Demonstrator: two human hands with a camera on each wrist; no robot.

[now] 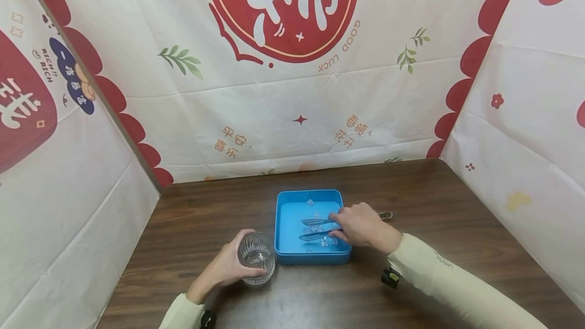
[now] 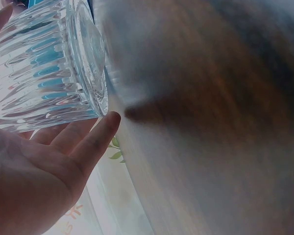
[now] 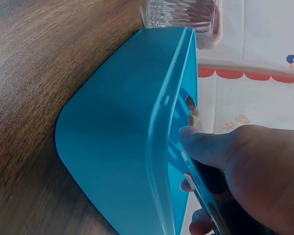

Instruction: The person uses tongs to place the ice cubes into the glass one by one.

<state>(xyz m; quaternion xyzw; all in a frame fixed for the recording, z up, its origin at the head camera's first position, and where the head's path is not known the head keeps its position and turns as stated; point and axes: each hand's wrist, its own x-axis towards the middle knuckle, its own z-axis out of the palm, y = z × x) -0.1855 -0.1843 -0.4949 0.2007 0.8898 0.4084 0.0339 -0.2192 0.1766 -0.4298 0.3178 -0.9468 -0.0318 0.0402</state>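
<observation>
A ribbed clear glass (image 1: 257, 258) stands at the left side of a blue square tray (image 1: 284, 258). My left hand (image 1: 233, 263) grips it, thumb in front and fingers round the far side; in the left wrist view the little finger (image 2: 108, 127) lies by the glass base. Over the tray, my right hand (image 1: 363, 223) holds metal tongs (image 1: 315, 235), whose two arms are spread apart inside. Several small clear cubes (image 1: 324, 241) lie around the tong tips. In the right wrist view, the thumb (image 3: 206, 144) presses one tong arm above the tray's rim.
The brown wooden table (image 1: 205, 217) reaches to a white printed cloth (image 1: 274, 100) at the back, with similar cloths on both sides. One loose cube (image 1: 310, 202) sits near the tray's far wall. The tongs' rear end (image 1: 386, 215) sticks out past the right hand.
</observation>
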